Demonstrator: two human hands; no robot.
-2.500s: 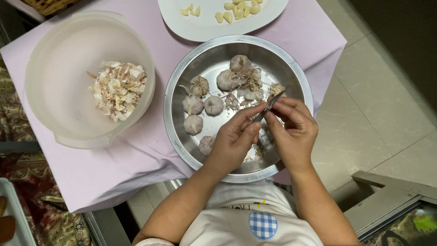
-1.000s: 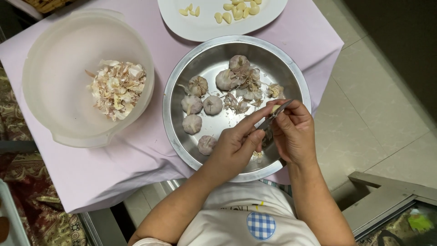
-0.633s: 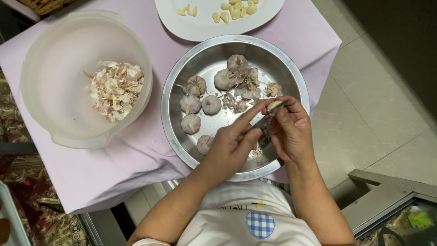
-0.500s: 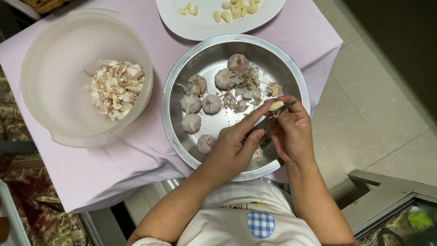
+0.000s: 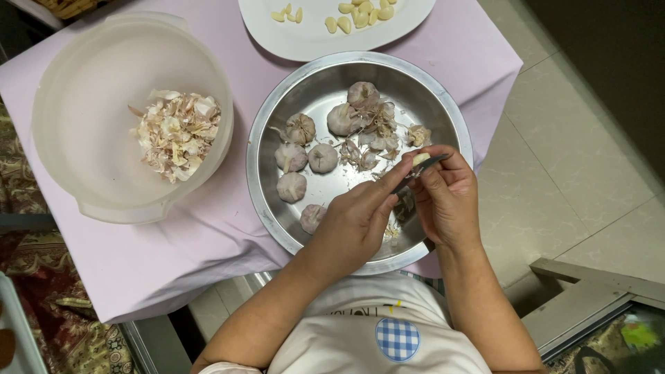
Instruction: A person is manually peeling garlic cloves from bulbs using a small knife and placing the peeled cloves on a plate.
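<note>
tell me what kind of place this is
Probably a home kitchen or dining corner. A small table under a lilac cloth holds a steel bowl of garlic bulbs, a plastic bowl of peels and a plate of peeled cloves. The floor is tiled.

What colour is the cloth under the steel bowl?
Pale lilac-pink, plain; the tablecloth shows best in the head view.

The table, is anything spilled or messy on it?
Nothing stands out. The skins sit inside the plastic bowl, the garlic heads in the metal bowl, and the peeled cloves on the plate.
</note>
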